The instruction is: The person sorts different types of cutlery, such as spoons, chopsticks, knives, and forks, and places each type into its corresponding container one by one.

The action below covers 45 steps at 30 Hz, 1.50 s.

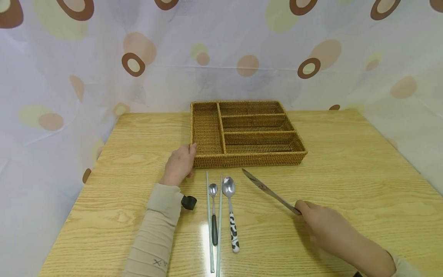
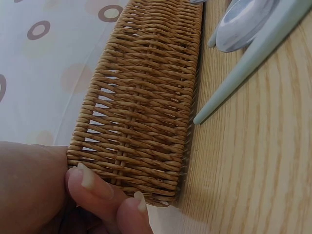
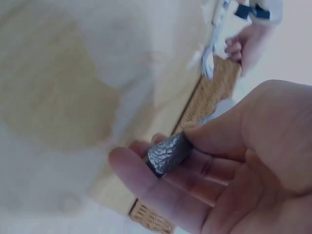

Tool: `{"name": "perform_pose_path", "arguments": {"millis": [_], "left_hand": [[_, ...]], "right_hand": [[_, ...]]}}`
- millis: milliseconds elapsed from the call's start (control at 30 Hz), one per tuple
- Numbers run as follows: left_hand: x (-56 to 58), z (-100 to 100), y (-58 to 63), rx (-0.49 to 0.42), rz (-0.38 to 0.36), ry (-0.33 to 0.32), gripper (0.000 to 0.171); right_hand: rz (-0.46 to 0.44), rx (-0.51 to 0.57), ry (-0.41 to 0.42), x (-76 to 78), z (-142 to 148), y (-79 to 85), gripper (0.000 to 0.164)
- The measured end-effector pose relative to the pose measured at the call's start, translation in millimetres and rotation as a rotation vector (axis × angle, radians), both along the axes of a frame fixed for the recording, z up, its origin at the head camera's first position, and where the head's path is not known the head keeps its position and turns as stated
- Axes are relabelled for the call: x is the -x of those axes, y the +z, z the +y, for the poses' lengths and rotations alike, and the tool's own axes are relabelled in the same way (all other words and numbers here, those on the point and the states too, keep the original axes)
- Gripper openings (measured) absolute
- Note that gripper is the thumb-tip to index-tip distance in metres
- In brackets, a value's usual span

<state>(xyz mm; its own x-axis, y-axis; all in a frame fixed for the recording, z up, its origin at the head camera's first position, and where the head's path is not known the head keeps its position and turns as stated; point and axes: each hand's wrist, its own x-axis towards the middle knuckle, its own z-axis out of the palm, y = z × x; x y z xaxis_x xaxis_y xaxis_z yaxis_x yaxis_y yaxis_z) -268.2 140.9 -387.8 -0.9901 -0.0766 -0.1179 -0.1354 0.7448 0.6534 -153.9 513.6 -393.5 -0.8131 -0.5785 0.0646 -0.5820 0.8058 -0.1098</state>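
Observation:
My left hand (image 1: 180, 164) grips the front left corner of a brown wicker cutlery tray (image 1: 249, 159). In the left wrist view, its fingertips (image 2: 95, 187) press against the woven side. My right hand (image 1: 328, 227) holds a knife (image 1: 271, 193) to the right of the other cutlery, with its tip pointing toward the tray's front. In the right wrist view, the thumb and fingers pinch the knife's dark, textured handle (image 3: 168, 153). Between the hands lie a small black-handled spoon (image 1: 214, 227), a larger spoon (image 1: 233, 232) with a black-and-white handle, and two pale green chopsticks (image 1: 210, 231).
The tray has one long compartment (image 1: 207, 130) on the left and three crosswise ones at right, such as the front one (image 1: 259, 147). It stands on a wood-grain table (image 1: 346, 165). A patterned cloth (image 1: 221, 50) hangs behind and along both sides.

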Motion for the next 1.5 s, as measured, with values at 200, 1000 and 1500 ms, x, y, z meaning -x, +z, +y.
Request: {"name": "perform_pose_path", "arguments": {"millis": [200, 1000, 1500], "left_hand": [[-1.2, 0, 0.7, -0.007, -0.003, 0.006, 0.052], [0.7, -1, -1.8, -0.015, 0.014, 0.002, 0.050], [-1.1, 0, 1.0, -0.023, 0.034, -0.002, 0.049]], "right_hand": [[0.106, 0.099, 0.037, 20.1, 8, 12.8, 0.022], [0.177, -0.023, 0.007, 119.5, 5, 65.7, 0.018], [0.044, -0.120, 0.012, 162.8, -16, 64.6, 0.019]]}}
